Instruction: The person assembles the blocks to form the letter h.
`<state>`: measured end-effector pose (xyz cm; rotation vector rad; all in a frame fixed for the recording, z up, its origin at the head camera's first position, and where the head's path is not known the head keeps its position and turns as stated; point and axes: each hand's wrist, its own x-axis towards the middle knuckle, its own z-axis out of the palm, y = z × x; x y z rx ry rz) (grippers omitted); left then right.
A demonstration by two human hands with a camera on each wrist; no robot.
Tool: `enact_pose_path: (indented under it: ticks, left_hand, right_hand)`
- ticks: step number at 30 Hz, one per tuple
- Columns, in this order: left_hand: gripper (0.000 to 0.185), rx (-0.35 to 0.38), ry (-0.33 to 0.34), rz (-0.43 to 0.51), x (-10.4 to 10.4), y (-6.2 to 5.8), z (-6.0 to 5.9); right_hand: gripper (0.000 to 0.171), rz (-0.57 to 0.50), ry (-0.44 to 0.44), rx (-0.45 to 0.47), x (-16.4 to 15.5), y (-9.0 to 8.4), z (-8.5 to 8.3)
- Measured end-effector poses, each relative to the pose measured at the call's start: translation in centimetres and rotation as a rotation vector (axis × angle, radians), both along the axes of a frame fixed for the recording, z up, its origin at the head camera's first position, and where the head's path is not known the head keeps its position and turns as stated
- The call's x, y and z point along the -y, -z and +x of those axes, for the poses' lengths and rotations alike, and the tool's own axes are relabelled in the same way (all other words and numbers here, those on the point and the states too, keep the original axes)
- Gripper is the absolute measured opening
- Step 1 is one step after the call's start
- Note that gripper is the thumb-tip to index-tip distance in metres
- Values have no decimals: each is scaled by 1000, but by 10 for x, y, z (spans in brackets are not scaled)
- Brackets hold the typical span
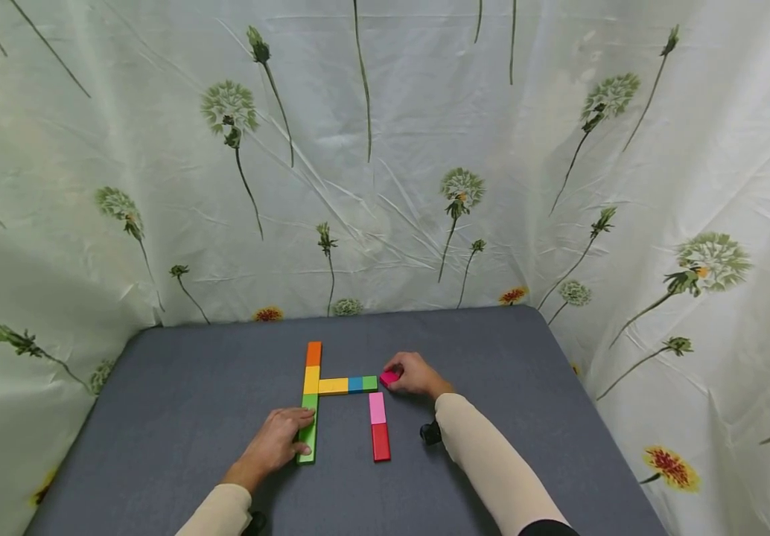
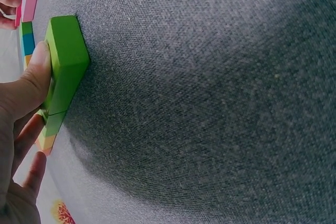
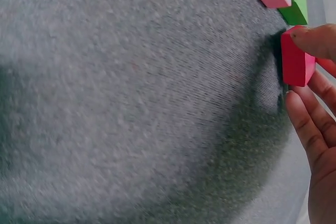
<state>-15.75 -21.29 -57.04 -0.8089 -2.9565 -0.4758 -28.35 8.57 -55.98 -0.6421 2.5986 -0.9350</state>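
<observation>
My left hand (image 1: 279,438) rests on a long green block (image 2: 70,45), with the thumb and fingertips touching it and the fingers fairly straight. This block is the near end of a column that continues through a yellow block (image 1: 311,380) to an orange block (image 1: 314,353). From the column a row runs right: a yellow block (image 1: 333,386), a blue block (image 1: 355,385) and a small green block (image 1: 370,383). My right hand (image 1: 417,374) pinches a deep pink block (image 3: 296,59) between thumb and fingers, just right of that row's end.
A light pink block (image 1: 377,408) and a red block (image 1: 381,442) lie end to end below the row's right end. The blocks lie on a dark grey tabletop (image 1: 211,387). White flower-printed curtains (image 1: 392,223) hang behind and beside it.
</observation>
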Motion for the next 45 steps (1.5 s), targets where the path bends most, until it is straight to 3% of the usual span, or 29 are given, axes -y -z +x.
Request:
enact_pose_path:
  ticks: [8,21,45]
  left_hand:
    - [54,20,-11,-4,-1,-2,0]
    - [53,42,-18,17,-3,-5,2]
    - [55,26,-8,17,-2,-3,2]
  right_hand:
    - [30,-16,35,22,3,1,4]
    - [32,-80,36,-26,3,9,4]
    - [32,-77,45,-13,4,9,5]
